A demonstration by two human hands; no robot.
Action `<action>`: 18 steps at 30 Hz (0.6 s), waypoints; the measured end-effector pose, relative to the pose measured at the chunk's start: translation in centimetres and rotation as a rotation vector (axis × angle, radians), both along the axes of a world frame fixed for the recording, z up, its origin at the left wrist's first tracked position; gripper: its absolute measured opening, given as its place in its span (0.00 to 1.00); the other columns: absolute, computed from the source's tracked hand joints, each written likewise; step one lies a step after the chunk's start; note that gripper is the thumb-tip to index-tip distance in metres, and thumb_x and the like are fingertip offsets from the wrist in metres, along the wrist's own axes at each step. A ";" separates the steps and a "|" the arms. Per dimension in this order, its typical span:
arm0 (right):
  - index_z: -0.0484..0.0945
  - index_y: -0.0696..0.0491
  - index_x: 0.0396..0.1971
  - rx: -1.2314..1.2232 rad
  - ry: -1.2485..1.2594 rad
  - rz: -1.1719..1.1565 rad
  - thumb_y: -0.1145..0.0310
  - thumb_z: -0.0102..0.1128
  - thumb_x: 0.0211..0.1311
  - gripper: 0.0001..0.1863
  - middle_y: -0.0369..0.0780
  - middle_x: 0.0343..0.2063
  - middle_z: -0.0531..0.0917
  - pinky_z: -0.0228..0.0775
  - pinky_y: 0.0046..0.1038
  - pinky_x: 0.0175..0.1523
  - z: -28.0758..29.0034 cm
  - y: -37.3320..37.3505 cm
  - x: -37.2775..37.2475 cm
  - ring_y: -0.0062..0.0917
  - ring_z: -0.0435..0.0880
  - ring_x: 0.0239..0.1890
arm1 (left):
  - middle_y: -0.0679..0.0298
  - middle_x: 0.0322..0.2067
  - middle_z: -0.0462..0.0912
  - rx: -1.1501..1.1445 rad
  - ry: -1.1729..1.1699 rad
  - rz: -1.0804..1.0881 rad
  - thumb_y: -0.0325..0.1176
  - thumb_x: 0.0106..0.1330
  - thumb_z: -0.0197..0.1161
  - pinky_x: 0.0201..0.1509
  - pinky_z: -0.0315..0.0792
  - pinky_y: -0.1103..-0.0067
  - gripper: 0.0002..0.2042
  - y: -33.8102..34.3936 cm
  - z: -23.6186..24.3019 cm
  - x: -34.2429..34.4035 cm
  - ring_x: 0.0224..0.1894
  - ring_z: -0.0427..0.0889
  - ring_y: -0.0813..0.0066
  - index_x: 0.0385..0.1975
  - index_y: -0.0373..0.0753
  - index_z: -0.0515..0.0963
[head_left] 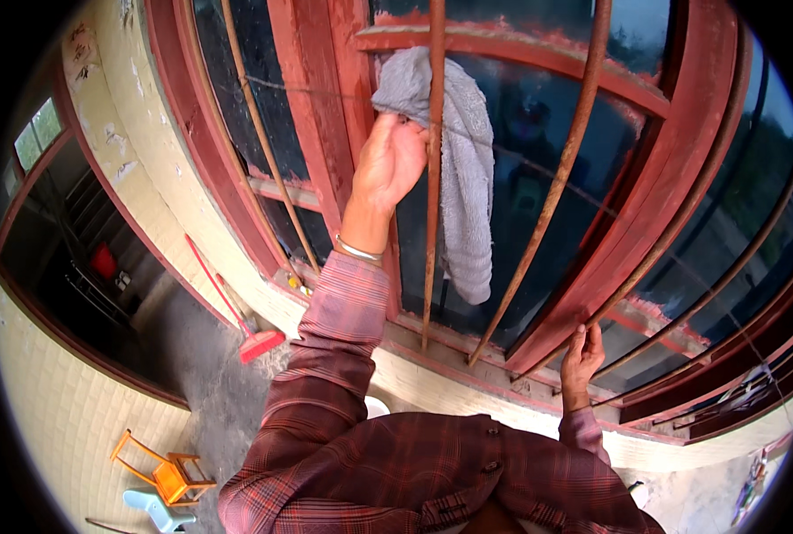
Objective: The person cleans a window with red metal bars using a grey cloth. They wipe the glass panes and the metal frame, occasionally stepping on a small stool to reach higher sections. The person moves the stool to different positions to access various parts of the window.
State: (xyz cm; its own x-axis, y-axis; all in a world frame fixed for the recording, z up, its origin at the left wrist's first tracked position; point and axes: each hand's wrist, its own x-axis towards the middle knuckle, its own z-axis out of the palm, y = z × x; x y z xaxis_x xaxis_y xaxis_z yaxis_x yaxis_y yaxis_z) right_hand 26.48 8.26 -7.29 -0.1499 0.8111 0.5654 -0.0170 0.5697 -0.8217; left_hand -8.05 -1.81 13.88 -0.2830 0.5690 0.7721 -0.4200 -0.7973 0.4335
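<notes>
The left hand [389, 165] is raised to the window, its grip closed on the upper end of a grey cloth [468, 178]; the cloth folds over the fingertips and hides them. The cloth lies along the dark glass [530, 205], its top bunched and its long end hanging down to the right of the hand. A rusty bar [431, 231] passes in front of the cloth, just beside the fingers, and a thin wire [307, 91] runs across the panes. The right hand [582, 360] is well apart, low on the right, its fingertips at the lower part of another bar [639, 280]; how firmly its grip closes there I cannot tell. The frame [325, 116] around the glass is red, with paint worn along its edges. A bracelet [358, 252] circles the left wrist above the cuff of a dark red checked shirt [396, 463]. Down on the left, a red broom [258, 345] leans by the wall below the window. An orange chair [172, 479] and a pale blue stool [154, 509] are close together at the lower left, near the grey floor [210, 392].
</notes>
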 end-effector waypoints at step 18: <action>0.74 0.60 0.34 -0.073 0.067 -0.007 0.69 0.51 0.64 0.09 0.30 0.22 0.71 0.59 0.15 0.28 -1.0 0.6 -0.1 0.11 0.66 0.24 | 0.57 0.49 0.75 -0.155 -0.468 0.097 0.28 0.66 0.46 0.59 0.66 0.69 0.14 -0.8 -4.3 -1.0 0.52 0.73 0.62 0.49 0.31 0.70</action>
